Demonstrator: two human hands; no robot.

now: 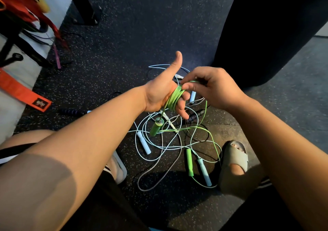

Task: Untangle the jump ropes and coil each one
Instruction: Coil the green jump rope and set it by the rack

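Several turns of a green jump rope (pixel 174 97) are wound round the straight fingers of my left hand (pixel 159 94), whose thumb points up. One green handle (pixel 156 126) hangs just below that hand. My right hand (pixel 211 87) pinches the green cord beside the coil. From there the cord drops in a loop to the floor, ending at the second green handle (pixel 190 162). Below both hands lies a tangle of white-blue ropes (pixel 159 147) with pale blue handles (pixel 143 143), and a black rope (pixel 193 117) among them.
A purple-and-black handle (pixel 71 111) lies on the dark speckled mat at left. Orange straps (pixel 21 90) and a black rack stand at far left, with a pink handle (pixel 57 58). A big dark bag (pixel 266 32) hangs at right. My sandalled foot (pixel 233 161) rests beside the tangle.
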